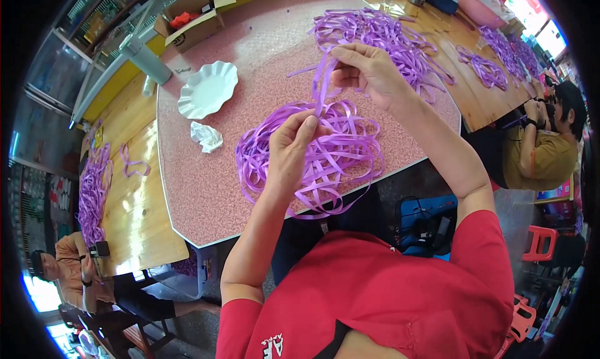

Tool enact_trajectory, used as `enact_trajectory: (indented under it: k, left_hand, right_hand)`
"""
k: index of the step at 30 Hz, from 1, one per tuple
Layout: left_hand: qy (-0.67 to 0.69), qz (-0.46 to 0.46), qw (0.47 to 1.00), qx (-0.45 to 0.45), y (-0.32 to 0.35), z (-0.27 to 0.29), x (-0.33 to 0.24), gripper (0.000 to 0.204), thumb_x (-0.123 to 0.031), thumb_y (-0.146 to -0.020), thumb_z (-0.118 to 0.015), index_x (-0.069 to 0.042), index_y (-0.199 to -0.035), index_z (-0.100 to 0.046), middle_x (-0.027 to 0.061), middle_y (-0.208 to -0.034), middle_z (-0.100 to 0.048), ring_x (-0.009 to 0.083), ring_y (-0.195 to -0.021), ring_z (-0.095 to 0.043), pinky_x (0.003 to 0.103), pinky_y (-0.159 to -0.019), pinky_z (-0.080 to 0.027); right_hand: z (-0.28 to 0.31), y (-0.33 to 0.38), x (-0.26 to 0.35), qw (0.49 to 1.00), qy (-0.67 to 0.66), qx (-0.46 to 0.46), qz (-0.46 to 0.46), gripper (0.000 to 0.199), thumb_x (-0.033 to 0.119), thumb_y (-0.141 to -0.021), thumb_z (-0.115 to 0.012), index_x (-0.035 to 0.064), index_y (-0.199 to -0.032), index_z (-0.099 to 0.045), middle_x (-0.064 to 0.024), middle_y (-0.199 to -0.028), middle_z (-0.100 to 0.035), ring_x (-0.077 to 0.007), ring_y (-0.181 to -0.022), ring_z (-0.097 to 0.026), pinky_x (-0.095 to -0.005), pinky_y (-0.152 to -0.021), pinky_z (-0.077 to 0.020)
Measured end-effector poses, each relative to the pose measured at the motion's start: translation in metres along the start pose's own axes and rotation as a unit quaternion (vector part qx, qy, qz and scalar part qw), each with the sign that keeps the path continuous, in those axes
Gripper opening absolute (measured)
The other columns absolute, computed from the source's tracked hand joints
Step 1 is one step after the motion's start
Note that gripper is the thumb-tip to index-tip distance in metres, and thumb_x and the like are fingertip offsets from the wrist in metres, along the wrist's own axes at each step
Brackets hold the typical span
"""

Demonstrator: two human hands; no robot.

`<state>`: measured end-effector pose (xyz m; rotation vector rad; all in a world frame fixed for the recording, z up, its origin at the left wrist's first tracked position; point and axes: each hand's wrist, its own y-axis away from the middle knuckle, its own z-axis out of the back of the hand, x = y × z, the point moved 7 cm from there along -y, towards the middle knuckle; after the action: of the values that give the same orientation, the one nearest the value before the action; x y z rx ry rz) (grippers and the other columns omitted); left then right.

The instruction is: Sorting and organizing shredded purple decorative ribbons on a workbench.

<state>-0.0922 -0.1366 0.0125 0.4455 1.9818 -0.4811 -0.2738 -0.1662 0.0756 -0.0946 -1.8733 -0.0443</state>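
Both hands are pinched shut on one purple ribbon strip [323, 78]: the right hand [369, 71] lifts its upper end, the left hand [290, 149] grips it just above the tangled ribbon heap [312, 153] on the pink tabletop [206, 190]. Pulling harder would likely tighten snarls and drag the loops nearest the near edge off.

Bare forearms and hands, short-sleeved red T-shirt [387, 290] with small white lettering low on the front
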Motion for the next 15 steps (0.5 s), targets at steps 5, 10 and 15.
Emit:
enact_trajectory:
  k: [5, 10, 15]
  left_hand:
    - [-0.033, 0.043, 0.997, -0.045, 0.008, 0.034, -0.005, 0.022, -0.018, -0.097, -0.064, 0.0, -0.109, -0.065, 0.0057, -0.089, -0.069, 0.0132, -0.085, -0.066, 0.027, -0.084, -0.051]
    - [-0.052, 0.027, 0.997, -0.045, 0.0, 0.037, -0.015, 0.02, -0.016, -0.095, -0.066, 0.0, -0.108, -0.066, 0.0055, -0.09, -0.069, 0.0115, -0.085, -0.065, 0.025, -0.08, -0.051]
    - [-0.134, 0.024, 0.99, -0.039, -0.016, 0.038, -0.016, 0.021, -0.017, -0.095, -0.067, 0.001, -0.106, -0.067, 0.0039, -0.089, -0.068, 0.0103, -0.084, -0.064, 0.025, -0.08, -0.05]
  right_hand:
    - [0.034, 0.007, 0.011, 0.997, -0.008, -0.049, 0.058, 0.015, 0.014, -0.096, -0.063, 0.003, -0.105, -0.068, -0.0083, -0.091, -0.072, -0.014, -0.072, -0.07, -0.0283, -0.067, -0.0592]
    - [0.051, 0.02, 0.034, 0.968, 0.049, -0.084, 0.233, 0.02, 0.013, -0.097, -0.063, 0.0016, -0.112, -0.067, -0.0103, -0.095, -0.072, -0.0156, -0.078, -0.07, -0.0269, -0.073, -0.0581]
    - [0.02, 0.034, 0.041, 0.801, 0.435, -0.219, 0.348, 0.027, 0.011, -0.091, -0.068, 0.0032, -0.116, -0.067, -0.0115, -0.11, -0.067, -0.0208, -0.1, -0.063, -0.0311, -0.09, -0.0508]
